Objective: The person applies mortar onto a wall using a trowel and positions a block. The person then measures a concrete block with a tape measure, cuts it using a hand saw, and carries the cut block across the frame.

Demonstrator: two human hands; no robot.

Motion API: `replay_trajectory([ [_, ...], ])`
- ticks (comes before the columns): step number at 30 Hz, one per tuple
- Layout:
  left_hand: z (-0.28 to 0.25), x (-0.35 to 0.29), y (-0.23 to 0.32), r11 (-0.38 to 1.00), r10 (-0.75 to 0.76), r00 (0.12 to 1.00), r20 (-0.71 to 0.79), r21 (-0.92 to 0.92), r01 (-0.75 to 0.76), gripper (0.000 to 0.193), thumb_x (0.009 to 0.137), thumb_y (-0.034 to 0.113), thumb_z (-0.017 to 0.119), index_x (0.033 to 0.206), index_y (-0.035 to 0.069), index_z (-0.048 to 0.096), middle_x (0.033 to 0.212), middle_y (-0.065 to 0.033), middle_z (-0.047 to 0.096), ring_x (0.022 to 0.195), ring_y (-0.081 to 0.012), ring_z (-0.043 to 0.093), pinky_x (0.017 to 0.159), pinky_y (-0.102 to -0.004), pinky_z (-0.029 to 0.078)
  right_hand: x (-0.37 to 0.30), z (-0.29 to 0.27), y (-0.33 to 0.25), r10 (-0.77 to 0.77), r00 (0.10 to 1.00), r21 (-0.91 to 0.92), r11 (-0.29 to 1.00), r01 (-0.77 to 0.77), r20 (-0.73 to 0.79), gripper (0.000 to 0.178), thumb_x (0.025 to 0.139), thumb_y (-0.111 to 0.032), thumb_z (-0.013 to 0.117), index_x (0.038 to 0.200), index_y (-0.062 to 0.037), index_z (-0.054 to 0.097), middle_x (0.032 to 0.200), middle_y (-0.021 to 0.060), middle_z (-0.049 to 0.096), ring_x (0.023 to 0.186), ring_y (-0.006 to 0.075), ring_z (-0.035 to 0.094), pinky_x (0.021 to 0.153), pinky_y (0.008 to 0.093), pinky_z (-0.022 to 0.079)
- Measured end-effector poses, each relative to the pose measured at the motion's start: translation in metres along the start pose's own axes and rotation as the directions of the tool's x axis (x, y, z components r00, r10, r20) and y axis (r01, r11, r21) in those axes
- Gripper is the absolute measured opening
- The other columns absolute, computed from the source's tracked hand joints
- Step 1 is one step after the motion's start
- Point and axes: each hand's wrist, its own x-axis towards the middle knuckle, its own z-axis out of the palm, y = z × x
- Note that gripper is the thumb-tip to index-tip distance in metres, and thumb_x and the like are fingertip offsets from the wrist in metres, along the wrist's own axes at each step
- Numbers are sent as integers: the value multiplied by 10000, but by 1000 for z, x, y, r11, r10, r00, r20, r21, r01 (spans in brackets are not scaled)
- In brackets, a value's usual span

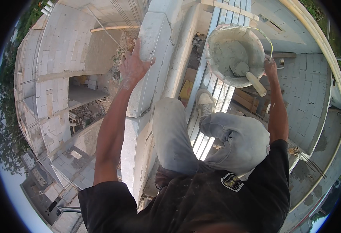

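I am positioned on an open-air building site. Indicators: unplastered walls of pale block (308, 93) on both sides of me, rubble (87, 115) at a lower level, bare steel rods (124, 15), and a bucket (256, 50) containing grey mortar (228, 52) and a trowel (250, 77).

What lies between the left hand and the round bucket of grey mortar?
The head view shows, from left hand to bucket: a pale grey block, a beige ledge, a debris-strewn gap, and silvery planks.
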Motion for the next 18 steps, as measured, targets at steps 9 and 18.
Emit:
replay_trajectory([
  [9, 5, 5, -22, 974, 124, 991, -55, -182, -132, 860, 851, 603, 622, 1524, 185, 288, 1310, -297, 494, 1215, -460, 501, 995, -550, 412, 4, 3, 15, -147, 988, -59, 988, 144, -44, 327, 960, -212, 500, 1216, -53, 625, 981, 139, 684, 866, 238, 669, 732, 364, 535],
  [18, 13, -84, -52, 877, 182, 978, -103, -433, -209, 741, 937, 469, 586, 1483, 38, 331, 1412, -295, 389, 1300, -429, 411, 1064, -521, 363, -1, 7, 6, -81, 997, -2, 997, 81, -1, 335, 947, -245, 515, 1225, -91, 620, 964, 133, 674, 800, 226, 674, 617, 357, 574],
])
